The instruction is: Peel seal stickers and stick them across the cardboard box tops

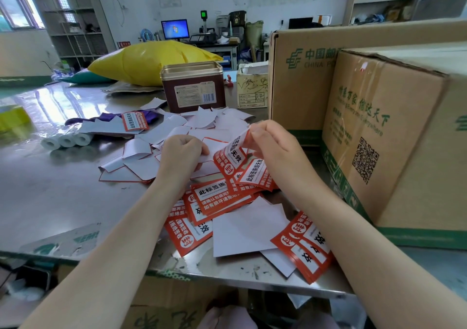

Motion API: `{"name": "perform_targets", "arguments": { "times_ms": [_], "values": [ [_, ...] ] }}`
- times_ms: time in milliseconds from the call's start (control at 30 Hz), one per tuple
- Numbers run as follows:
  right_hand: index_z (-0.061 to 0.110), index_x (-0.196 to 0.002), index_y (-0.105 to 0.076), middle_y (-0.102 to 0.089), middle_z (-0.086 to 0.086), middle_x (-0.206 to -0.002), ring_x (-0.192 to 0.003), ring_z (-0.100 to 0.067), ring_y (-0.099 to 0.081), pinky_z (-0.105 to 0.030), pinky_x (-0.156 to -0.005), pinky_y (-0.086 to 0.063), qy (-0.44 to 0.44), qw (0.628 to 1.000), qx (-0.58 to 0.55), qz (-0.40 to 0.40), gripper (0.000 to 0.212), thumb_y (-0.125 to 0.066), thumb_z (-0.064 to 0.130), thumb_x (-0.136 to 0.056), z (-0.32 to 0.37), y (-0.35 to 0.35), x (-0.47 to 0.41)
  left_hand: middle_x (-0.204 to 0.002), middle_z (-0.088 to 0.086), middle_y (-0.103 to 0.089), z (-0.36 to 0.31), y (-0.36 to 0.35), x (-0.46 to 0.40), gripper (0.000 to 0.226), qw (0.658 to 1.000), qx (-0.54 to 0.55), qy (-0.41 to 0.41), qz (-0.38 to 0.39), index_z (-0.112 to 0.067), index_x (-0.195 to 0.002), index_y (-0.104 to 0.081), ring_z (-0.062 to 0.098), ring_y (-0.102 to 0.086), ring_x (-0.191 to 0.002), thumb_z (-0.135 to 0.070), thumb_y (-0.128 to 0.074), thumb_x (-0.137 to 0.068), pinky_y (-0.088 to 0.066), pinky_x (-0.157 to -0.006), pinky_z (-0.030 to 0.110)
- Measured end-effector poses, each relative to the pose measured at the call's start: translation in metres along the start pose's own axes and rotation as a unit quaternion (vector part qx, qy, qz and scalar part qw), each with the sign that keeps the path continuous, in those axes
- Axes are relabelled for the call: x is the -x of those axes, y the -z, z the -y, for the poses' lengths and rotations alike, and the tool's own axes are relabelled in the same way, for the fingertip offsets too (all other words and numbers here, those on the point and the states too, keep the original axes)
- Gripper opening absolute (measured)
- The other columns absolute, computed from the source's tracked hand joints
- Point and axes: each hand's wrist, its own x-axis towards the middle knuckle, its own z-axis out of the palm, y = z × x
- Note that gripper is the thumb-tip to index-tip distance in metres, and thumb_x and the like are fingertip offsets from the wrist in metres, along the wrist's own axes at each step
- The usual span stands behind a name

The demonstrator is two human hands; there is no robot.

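Observation:
My right hand (271, 147) pinches the top edge of a red-and-white seal sticker (231, 155) and lifts it off its backing. My left hand (180, 153) grips the white backing sheet (211, 147) of that sticker. Both hands hover over a heap of unpeeled seal stickers (219, 200) on the steel table (50, 189). More stickers (303, 248) lie near the table's front edge. A cardboard box (394, 136) with green print and a QR code stands at the right, close to my right forearm. A second, taller cardboard box (298, 76) stands behind it.
Several spent white backing sheets (177, 126) litter the table middle. A brown tin (193, 86) stands behind them, with a yellow bag (151, 61) farther back. Three white paper rolls (67, 139) and a purple cloth (106, 118) lie at the left. A small carton (252, 88) sits beside the tin.

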Motion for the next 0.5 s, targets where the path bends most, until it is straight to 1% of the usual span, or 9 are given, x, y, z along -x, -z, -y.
{"name": "perform_targets", "arguments": {
  "times_ms": [100,200,267,300,333,400,433,467,500],
  "values": [
    [0.016,-0.098,-0.056,-0.061,0.014,-0.091,-0.087,-0.002,-0.062,-0.005,-0.060,-0.047,-0.007,1.000,0.012,-0.022,0.035,-0.032,0.040,-0.097,-0.0021,-0.0009,-0.0013,-0.070,0.006,-0.058,0.0016,0.0006,-0.0022,0.032,1.000,0.007,0.007,-0.020,-0.012,-0.055,-0.062,0.017,-0.049,-0.062,-0.003,-0.047,-0.081,-0.038,-0.054,0.027],
    [0.021,-0.096,-0.054,-0.062,0.010,-0.089,-0.083,-0.005,-0.064,-0.014,-0.065,-0.051,-0.009,0.999,0.018,-0.040,0.033,-0.031,0.046,-0.096,-0.0045,0.0003,-0.0022,-0.088,0.007,-0.063,0.0018,0.0001,-0.0021,0.030,0.999,0.006,0.007,-0.037,-0.013,-0.061,-0.066,0.017,-0.054,-0.074,-0.005,-0.049,-0.084,-0.043,-0.062,0.029],
    [0.023,-0.097,-0.054,-0.062,0.012,-0.090,-0.083,-0.002,-0.063,-0.011,-0.065,-0.049,-0.002,0.999,0.024,-0.044,0.033,-0.031,0.047,-0.095,-0.0050,0.0005,-0.0021,-0.100,0.006,-0.066,0.0016,-0.0003,-0.0019,0.028,0.999,0.000,0.004,-0.043,-0.014,-0.066,-0.069,0.018,-0.057,-0.083,-0.008,-0.049,-0.086,-0.045,-0.066,0.029],
    [0.024,-0.099,-0.054,-0.062,0.013,-0.092,-0.085,0.000,-0.061,-0.008,-0.065,-0.046,0.002,0.999,0.026,-0.047,0.033,-0.031,0.047,-0.095,-0.0056,0.0005,-0.0022,-0.104,0.005,-0.065,0.0013,-0.0004,-0.0016,0.028,0.999,-0.002,0.004,-0.045,-0.015,-0.068,-0.070,0.018,-0.058,-0.089,-0.008,-0.049,-0.086,-0.047,-0.070,0.031],
    [0.024,-0.103,-0.054,-0.062,0.013,-0.097,-0.089,0.000,-0.060,-0.007,-0.067,-0.045,0.006,0.998,0.027,-0.049,0.033,-0.031,0.046,-0.095,-0.0063,0.0002,-0.0024,-0.107,0.003,-0.064,0.0010,-0.0001,-0.0010,0.028,0.999,-0.006,0.004,-0.046,-0.016,-0.071,-0.070,0.020,-0.057,-0.097,-0.008,-0.048,-0.087,-0.049,-0.077,0.034],
    [0.024,-0.113,-0.054,-0.062,0.011,-0.110,-0.101,-0.003,-0.058,-0.013,-0.078,-0.046,0.012,0.998,0.024,-0.056,0.036,-0.032,0.047,-0.095,-0.0077,-0.0008,-0.0024,-0.113,0.003,-0.060,0.0003,0.0006,0.0004,0.028,0.998,-0.023,-0.001,-0.052,-0.016,-0.078,-0.070,0.022,-0.051,-0.112,-0.008,-0.045,-0.087,-0.046,-0.094,0.042],
    [0.024,-0.116,-0.053,-0.061,0.010,-0.114,-0.105,-0.005,-0.057,-0.017,-0.082,-0.047,0.014,0.998,0.021,-0.062,0.038,-0.033,0.047,-0.094,-0.0078,-0.0012,-0.0022,-0.118,0.005,-0.059,0.0002,0.0010,0.0007,0.028,0.998,-0.034,-0.005,-0.055,-0.015,-0.084,-0.071,0.022,-0.049,-0.115,-0.007,-0.044,-0.088,-0.045,-0.097,0.042],
    [0.025,-0.117,-0.052,-0.060,0.012,-0.115,-0.107,-0.005,-0.056,-0.020,-0.085,-0.048,0.015,0.997,0.017,-0.068,0.037,-0.034,0.048,-0.094,-0.0076,-0.0012,-0.0019,-0.122,0.005,-0.058,0.0002,0.0012,0.0009,0.029,0.997,-0.044,-0.006,-0.056,-0.013,-0.091,-0.071,0.020,-0.048,-0.115,-0.007,-0.043,-0.089,-0.044,-0.097,0.039],
    [0.026,-0.118,-0.052,-0.059,0.014,-0.114,-0.107,-0.005,-0.056,-0.020,-0.086,-0.049,0.014,0.997,0.012,-0.073,0.036,-0.035,0.047,-0.094,-0.0069,-0.0010,-0.0013,-0.121,0.004,-0.058,0.0004,0.0014,0.0012,0.029,0.997,-0.053,-0.006,-0.054,-0.012,-0.095,-0.070,0.017,-0.048,-0.112,-0.007,-0.042,-0.090,-0.044,-0.093,0.033]
  ]
}}
